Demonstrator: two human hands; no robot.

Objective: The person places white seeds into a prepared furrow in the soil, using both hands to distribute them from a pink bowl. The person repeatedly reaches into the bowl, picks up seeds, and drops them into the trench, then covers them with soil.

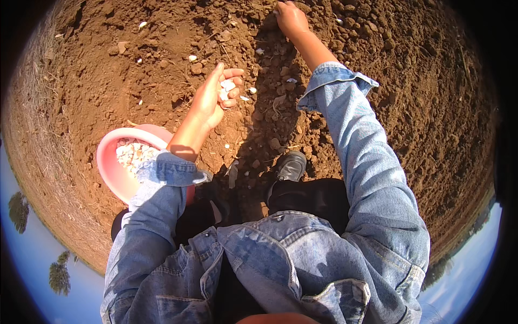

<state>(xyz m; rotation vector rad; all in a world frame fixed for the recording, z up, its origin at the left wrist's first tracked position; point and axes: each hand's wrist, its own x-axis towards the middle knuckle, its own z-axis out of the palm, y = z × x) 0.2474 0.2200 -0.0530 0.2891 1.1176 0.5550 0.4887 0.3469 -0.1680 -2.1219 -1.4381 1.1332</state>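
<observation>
My left hand [212, 93] is half curled with its palm up and holds several white cloves [227, 87], which look like garlic. My right hand [292, 19] reaches to the far soil at the top edge, fingers bent together; a small pale bit shows at its fingertips, too little to name. A pink plastic basin [108, 162] stands left of my left forearm, partly under the denim sleeve, with many pale cloves [133, 153] inside. Single cloves lie on the brown soil, one [252, 90] just right of my left hand and another [192, 58] beyond it.
Loose, cloddy soil [162, 44] surrounds me, with my shadow across it. A black shoe [292, 166] of mine is planted near the middle. Dry straw [48, 133] covers the ground at the far left. More cloves [142, 25] are scattered farther out.
</observation>
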